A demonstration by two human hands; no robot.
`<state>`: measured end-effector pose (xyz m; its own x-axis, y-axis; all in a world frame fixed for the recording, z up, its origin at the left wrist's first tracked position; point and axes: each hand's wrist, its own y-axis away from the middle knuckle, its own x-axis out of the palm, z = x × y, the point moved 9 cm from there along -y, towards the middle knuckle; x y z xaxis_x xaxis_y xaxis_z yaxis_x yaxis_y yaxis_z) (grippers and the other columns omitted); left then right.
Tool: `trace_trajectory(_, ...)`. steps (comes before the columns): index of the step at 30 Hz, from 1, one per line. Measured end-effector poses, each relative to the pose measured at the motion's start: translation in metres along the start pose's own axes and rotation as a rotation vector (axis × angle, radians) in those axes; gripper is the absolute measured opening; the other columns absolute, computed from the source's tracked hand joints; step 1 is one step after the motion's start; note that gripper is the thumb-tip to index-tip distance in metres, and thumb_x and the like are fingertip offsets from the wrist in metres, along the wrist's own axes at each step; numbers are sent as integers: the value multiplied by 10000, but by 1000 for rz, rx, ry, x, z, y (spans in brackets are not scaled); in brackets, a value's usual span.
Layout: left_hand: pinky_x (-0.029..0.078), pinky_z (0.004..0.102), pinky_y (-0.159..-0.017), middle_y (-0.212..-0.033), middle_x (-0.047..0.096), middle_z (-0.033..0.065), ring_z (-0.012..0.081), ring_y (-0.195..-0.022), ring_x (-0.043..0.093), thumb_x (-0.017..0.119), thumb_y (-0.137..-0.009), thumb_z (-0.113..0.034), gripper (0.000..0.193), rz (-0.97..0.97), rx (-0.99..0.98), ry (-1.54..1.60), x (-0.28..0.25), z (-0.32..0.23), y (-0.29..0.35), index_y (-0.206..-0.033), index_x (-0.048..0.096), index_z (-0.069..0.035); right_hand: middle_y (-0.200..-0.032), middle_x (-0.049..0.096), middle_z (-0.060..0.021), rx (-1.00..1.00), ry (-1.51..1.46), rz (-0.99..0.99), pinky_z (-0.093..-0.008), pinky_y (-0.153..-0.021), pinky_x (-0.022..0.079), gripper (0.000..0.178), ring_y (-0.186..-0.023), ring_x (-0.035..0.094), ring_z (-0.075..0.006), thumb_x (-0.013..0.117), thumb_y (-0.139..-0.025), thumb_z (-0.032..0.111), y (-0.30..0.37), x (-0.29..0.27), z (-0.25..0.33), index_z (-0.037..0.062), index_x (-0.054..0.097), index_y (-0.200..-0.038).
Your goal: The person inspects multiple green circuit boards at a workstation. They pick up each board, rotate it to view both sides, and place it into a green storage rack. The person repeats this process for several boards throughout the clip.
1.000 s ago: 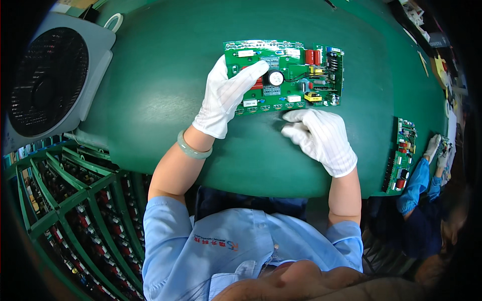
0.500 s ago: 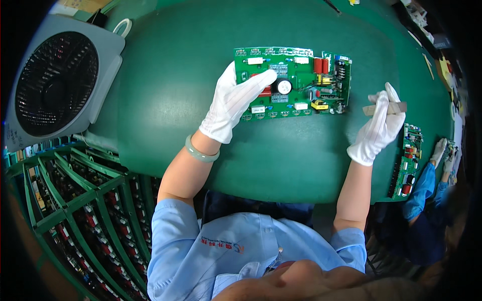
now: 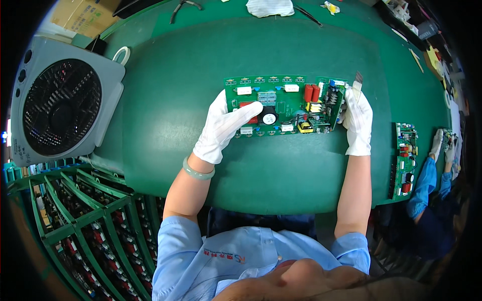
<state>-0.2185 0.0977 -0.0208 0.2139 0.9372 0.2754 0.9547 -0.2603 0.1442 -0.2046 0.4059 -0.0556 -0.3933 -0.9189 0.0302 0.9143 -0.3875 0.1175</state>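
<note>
A green circuit board (image 3: 293, 110) is held above the table in front of me. It carries red, yellow and white parts and a round black capacitor, and a smaller board stands upright at its right end. My left hand (image 3: 221, 128), in a white glove, grips the left end, thumb over the face by the capacitor. At the right end is my right hand (image 3: 357, 120), also gloved and closed, its fingers against the upright board. A short flat tool (image 3: 357, 84) with a pale body and grey end sticks up from these fingers; its exact kind is unclear.
Another circuit board (image 3: 405, 160) lies at the table's right edge. A grey box fan (image 3: 108, 75) stands on the left, above a green rack (image 3: 90, 215) full of boards. A white cloth (image 3: 269, 7) lies at the back. Beyond the right edge a co-worker's sleeve (image 3: 423, 185) shows.
My right hand has moved left and up to the board's right end, and the flat tool has turned from level to upright. The board has shifted slightly left and nearer to me.
</note>
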Motion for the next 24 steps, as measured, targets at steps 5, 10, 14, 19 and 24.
trace_trajectory(5,517,289,-879,-1117,650,66,127,-993,630,707,-873,-80,386,-29,0,11,-2,1,0,-1218,551,-8,-758,584,42,18,96,56,-201,-484,363,306,-559,478,-40,590,-979,295,2,3,1,45,635,-1148)
trace_trajectory(10,467,326,-971,-1192,612,87,163,-1074,596,688,-888,-96,451,-29,31,-11,-4,5,-6,-1287,500,4,-722,540,49,7,82,60,-201,-461,336,264,-537,454,-41,591,-976,300,3,4,4,65,641,-1085)
trace_trajectory(14,497,295,-892,-1146,623,87,144,-1022,608,666,-930,-223,440,-93,9,-134,-15,14,-16,-1268,505,8,-734,541,36,72,66,61,-192,-475,343,293,-542,444,-43,595,-972,298,4,10,4,61,670,-1127)
trace_trajectory(19,480,273,-767,-952,664,56,105,-816,577,526,-997,-419,469,-365,84,-821,-58,2,-19,-1114,627,24,-925,638,17,-212,483,170,-233,-703,475,341,-764,569,-90,600,-959,277,-4,19,7,70,648,-1225)
trace_trajectory(24,490,333,-884,-1141,657,130,190,-977,622,459,-1027,-381,455,-462,106,-383,-111,-14,-1,-1154,606,30,-811,599,26,-46,329,250,-229,-633,454,365,-687,509,-74,618,-939,330,-6,23,-3,83,668,-1203)
